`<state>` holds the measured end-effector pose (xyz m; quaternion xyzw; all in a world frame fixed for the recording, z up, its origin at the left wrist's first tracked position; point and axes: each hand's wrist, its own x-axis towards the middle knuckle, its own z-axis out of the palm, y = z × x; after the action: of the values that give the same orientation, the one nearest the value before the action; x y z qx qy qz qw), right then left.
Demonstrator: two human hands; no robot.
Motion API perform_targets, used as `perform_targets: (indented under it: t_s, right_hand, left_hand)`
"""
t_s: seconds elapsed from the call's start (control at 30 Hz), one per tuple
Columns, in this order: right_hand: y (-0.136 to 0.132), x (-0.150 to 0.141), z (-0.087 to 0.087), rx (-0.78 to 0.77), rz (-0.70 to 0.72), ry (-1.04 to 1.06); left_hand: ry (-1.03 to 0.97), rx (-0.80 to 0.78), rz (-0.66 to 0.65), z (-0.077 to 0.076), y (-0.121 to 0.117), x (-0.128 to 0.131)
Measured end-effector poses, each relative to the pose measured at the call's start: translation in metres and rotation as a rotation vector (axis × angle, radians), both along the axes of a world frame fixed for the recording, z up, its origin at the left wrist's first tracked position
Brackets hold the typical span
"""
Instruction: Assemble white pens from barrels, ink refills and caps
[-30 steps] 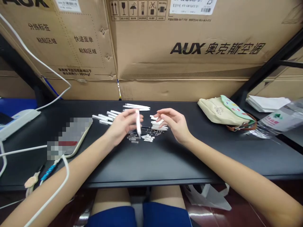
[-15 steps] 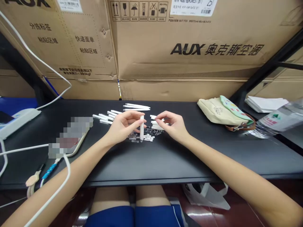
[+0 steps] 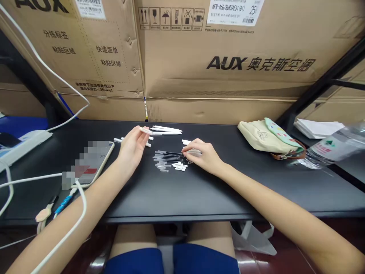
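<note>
My left hand [image 3: 132, 146], raised at the left, pinches a white pen barrel [image 3: 146, 131] that lies nearly level in its fingertips. Below it, several white pen barrels [image 3: 148, 144] are partly hidden by the hand. My right hand [image 3: 203, 155] is low over the table with thumb and fingers closed at the right end of a row of dark pen refills [image 3: 169, 156]; what they pinch is hidden. Clear plastic caps [image 3: 162, 166] lie left of small white pen parts [image 3: 179, 166]. More white pieces [image 3: 186, 142] show behind the right hand. White pens [image 3: 168, 130] lie together farther back.
A phone [image 3: 98, 163] on a white cable and a power strip [image 3: 27, 144] lie at the left. A cream pouch [image 3: 256, 137], white papers [image 3: 318, 128] and a water bottle [image 3: 327, 148] are at the right. Cardboard boxes [image 3: 182, 80] stand behind the black table [image 3: 182, 198].
My left hand has moved left and back, tipping the upright pen barrel to nearly level. My right hand has come down slightly toward the refills, which are now uncovered.
</note>
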<state>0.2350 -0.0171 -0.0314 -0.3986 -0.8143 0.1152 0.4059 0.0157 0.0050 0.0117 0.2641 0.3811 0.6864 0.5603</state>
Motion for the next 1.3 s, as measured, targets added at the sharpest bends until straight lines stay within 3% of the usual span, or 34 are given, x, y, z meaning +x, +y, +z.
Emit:
perform_targets:
  t_s: [0.07,0.13,0.2,0.37,0.6,0.73,0.8,0.87,0.97,1.03,1.1,1.17,1.23,1.3]
  right_hand:
    - [0.001,0.0,-0.001,0.005,-0.004,-0.012]
    - [0.001,0.001,-0.002,0.014,-0.003,-0.033]
    - [0.001,0.001,-0.002,0.018,0.002,-0.045]
    - [0.002,0.001,-0.005,0.036,0.018,-0.072]
    - [0.004,0.0,-0.007,0.072,0.038,-0.096]
    - [0.004,-0.001,-0.007,0.101,0.051,-0.12]
    - [0.005,-0.003,-0.007,0.116,0.061,-0.117]
    - [0.005,-0.004,-0.007,0.138,0.068,-0.105]
    - [0.005,-0.006,-0.008,0.178,0.064,-0.098]
    - [0.005,-0.006,-0.008,0.195,0.062,-0.103]
    - [0.004,-0.005,-0.008,0.2,0.06,-0.095]
    - [0.003,-0.005,-0.007,0.204,0.043,-0.068]
    - [0.002,-0.004,-0.005,0.213,0.015,-0.023]
    - [0.001,-0.003,-0.003,0.227,-0.007,0.017]
  left_hand:
    - [0.189,0.155,-0.158,0.0,-0.009,0.003]
    - [0.451,0.307,-0.439,-0.001,-0.021,0.009]
    - [0.578,0.378,-0.56,-0.004,-0.028,0.013]
    - [0.621,0.404,-0.489,-0.007,-0.026,0.014]
    - [0.617,0.364,-0.513,-0.007,-0.028,0.014]
    - [0.447,0.248,-0.519,-0.006,-0.022,0.013]
    - [0.218,0.089,-0.383,-0.003,-0.013,0.011]
    - [-0.007,-0.071,-0.159,-0.001,-0.005,0.007]
    - [-0.06,-0.085,0.025,0.0,-0.002,0.004]
    - [0.127,0.101,-0.072,-0.001,-0.01,0.006]
    - [0.389,0.309,-0.303,-0.003,-0.02,0.01]
    - [0.54,0.406,-0.473,-0.005,-0.027,0.014]
    - [0.548,0.402,-0.496,-0.006,-0.028,0.015]
    - [0.447,0.319,-0.415,-0.007,-0.021,0.013]
